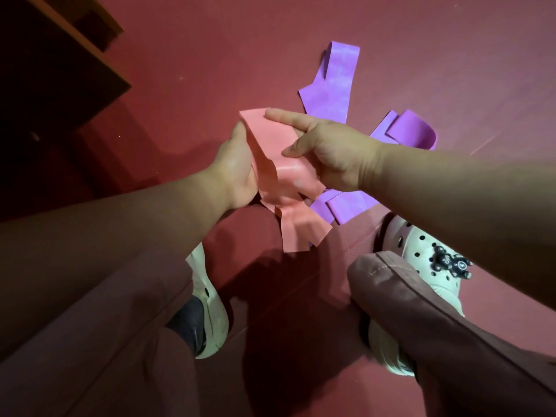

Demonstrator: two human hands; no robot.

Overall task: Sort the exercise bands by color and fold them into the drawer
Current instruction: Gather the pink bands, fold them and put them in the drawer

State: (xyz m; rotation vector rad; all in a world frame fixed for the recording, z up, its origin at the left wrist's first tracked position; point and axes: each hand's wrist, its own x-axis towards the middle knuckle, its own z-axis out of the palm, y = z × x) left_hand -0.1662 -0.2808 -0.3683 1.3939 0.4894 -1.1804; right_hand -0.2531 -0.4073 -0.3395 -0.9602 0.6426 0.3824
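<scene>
A pink band (272,139) is held up above the red floor (210,55), between both hands and in front of the person's knees. The left hand (237,170) grips the band's left edge, with the fingers wrapped behind the rubber and out of sight. The right hand (328,152) comes in from the other side. Its index finger lies straight along the band's upper edge, its thumb presses on the near face, and the other fingers are tucked behind, so the band is pinched. The lower part of the band hangs loose and crumpled, its end dangling below both hands.

Purple bands (328,94) lie on the floor just beyond the hands, spread in loose loops and strips, partly hidden by the right forearm.

Below, two white clogs (427,254) stand on the floor, and a brownish trouser leg (436,311) crosses the right one. A dark wooden piece of furniture (45,70) fills the upper left corner.
</scene>
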